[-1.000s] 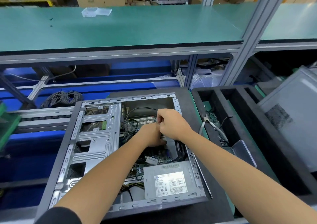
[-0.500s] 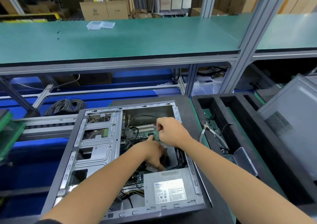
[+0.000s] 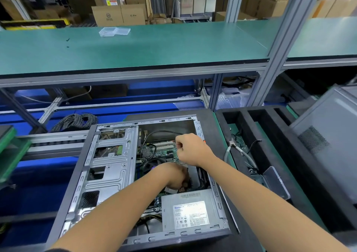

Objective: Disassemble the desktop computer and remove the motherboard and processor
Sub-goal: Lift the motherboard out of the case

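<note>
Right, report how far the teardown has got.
Done: the computer case lies open, side panel off. In hand: both hands, left hand and right hand, work inside over the motherboard. Left: the board, cables and power supply remain inside; the processor isn't visible.

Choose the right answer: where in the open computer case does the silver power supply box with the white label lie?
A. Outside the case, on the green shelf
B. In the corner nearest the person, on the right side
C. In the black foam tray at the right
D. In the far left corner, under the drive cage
B: the power supply sits inside the computer case at its near right corner, below both hands, beside the near rail.
</note>
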Motion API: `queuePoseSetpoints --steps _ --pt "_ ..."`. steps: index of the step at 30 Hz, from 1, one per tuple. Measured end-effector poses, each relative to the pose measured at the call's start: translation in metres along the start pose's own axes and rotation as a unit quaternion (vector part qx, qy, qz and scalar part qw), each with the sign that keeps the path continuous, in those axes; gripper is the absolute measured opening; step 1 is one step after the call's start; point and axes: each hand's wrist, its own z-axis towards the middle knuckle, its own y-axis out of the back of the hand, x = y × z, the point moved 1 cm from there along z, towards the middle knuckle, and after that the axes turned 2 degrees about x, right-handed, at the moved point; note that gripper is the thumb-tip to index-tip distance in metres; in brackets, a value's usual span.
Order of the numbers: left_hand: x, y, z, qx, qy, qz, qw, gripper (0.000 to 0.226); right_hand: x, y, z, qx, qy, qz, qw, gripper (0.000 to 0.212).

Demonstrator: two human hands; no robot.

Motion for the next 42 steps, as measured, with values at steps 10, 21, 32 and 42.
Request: queuePoseSetpoints --steps 10,21,32,42 --pt "0.0 -0.01 0.004 -0.096 0.024 0.004 0.995 0.031 0.001 -0.001 -0.002 0.022 0.003 -0.028 0.999 0.01" --pt "-0.008 -0.009 0.006 -0.122 -0.019 -0.011 0.992 0.016 0.003 -0.001 -0.006 0.023 0.012 -0.05 0.998 0.007" --pt "-0.004 -0.01 0.011 -0.096 -0.015 -0.017 0.995 0.017 -0.001 -0.003 -0.003 -0.014 0.0 -0.021 1.0 0.011" --pt "0.007 -0.003 0.008 -0.093 -0.04 -0.046 0.994 0.024 -0.003 -0.001 -0.004 -0.042 0.009 0.018 0.999 0.014"
